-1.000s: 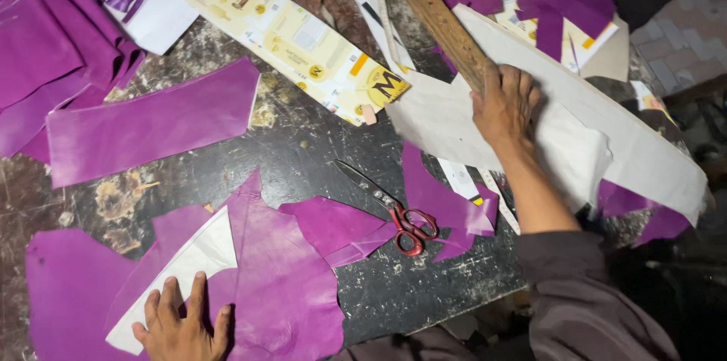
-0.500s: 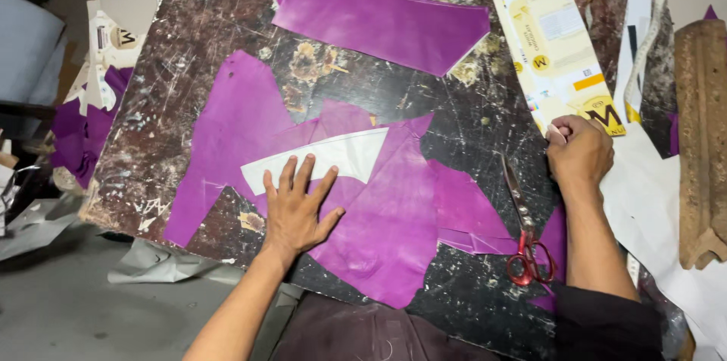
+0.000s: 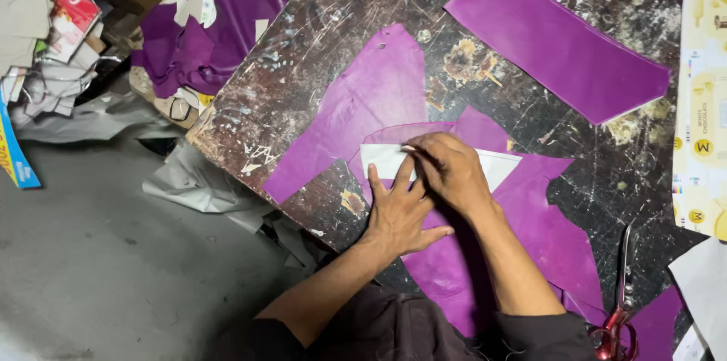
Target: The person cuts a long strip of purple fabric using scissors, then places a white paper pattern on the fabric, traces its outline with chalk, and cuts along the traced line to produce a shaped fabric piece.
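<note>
Scuffed dark worktop (image 3: 303,65), purple scraps all over. Left hand (image 3: 397,209) lies flat, fingers spread, pressing a white paper pattern (image 3: 496,168) onto a purple sheet (image 3: 485,255). Right hand (image 3: 450,171) is curled over the pattern's top edge, pinching something thin; what it is cannot be told. Sheet looks uncut around the pattern. Red-handled scissors (image 3: 617,308) lie untouched to the right, purple strip (image 3: 556,43) beyond.

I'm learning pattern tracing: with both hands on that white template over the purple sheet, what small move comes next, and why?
Probably draw along the white paper template edge. The left hand presses it flat on the purple leather-like sheet, and the right hand fingertips sit at its top edge; any marker there is hidden.
</note>
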{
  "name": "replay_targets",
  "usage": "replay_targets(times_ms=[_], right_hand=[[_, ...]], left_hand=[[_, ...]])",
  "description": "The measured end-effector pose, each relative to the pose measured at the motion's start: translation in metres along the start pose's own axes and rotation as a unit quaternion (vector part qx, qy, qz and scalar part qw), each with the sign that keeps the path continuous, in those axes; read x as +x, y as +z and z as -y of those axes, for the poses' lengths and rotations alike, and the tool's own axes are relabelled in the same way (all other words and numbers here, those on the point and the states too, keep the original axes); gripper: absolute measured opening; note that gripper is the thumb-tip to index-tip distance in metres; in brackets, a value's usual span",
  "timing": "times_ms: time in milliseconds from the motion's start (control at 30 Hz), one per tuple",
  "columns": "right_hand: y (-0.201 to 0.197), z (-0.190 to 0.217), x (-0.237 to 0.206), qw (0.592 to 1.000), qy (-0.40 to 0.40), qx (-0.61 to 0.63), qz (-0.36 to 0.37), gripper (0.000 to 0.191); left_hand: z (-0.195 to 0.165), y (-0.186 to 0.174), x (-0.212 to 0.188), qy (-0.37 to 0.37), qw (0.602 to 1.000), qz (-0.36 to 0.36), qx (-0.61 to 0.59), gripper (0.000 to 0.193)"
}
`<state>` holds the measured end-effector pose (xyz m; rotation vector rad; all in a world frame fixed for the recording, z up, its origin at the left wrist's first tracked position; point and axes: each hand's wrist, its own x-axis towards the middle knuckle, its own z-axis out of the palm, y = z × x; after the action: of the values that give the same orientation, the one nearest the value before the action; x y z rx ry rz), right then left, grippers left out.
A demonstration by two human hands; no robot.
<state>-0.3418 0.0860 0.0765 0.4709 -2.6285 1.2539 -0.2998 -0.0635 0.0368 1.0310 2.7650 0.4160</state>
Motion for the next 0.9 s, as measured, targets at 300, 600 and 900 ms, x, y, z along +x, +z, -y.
replay_targets(times_ms=[300,600,900], right_hand=[[0.000,-0.015,-0.033,0.974,0.024,-0.204,-0.094,0.025],[0.000,-0.033,-0.050,0.974,0.040,-0.197,-0.101,0.029],[-0.003,-0.004,-0.023,0.972,0.038,-0.187,-0.135,0.023]], left_hand=[[0.003,-0.002,0.001,0.015,0.997,-0.061,-0.034,0.085],[0.002,0.010,-0.002,0.044,0.993,-0.077,-0.073,0.087],[0.005,0.011,-0.001,0.034,0.998,-0.017,-0.050,0.080]])
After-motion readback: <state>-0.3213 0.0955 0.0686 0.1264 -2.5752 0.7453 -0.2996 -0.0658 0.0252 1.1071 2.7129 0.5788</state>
